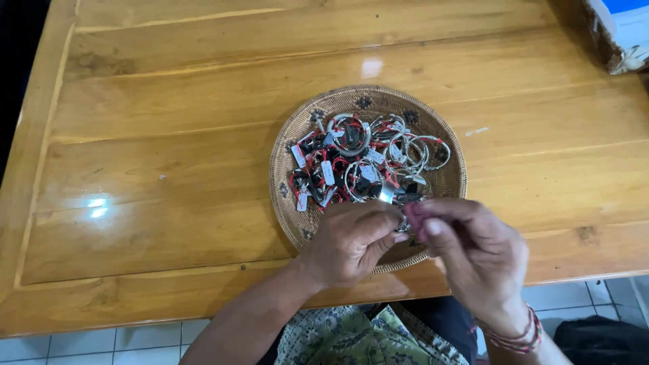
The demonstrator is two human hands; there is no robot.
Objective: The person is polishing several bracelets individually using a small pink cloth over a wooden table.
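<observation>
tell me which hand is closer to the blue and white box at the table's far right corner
Right. The right hand lies below the blue and white box, toward the near edge; the left hand sits farther left, over the woven tray.

Likely a jewellery shop: woven tray (292, 145) of tagged silver bracelets (365, 165) on wooden table (169, 135).

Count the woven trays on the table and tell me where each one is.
1. The round woven tray sits right of centre on the wooden table, heaped with silver bangles. The left hand and right hand overlap its near rim.
</observation>
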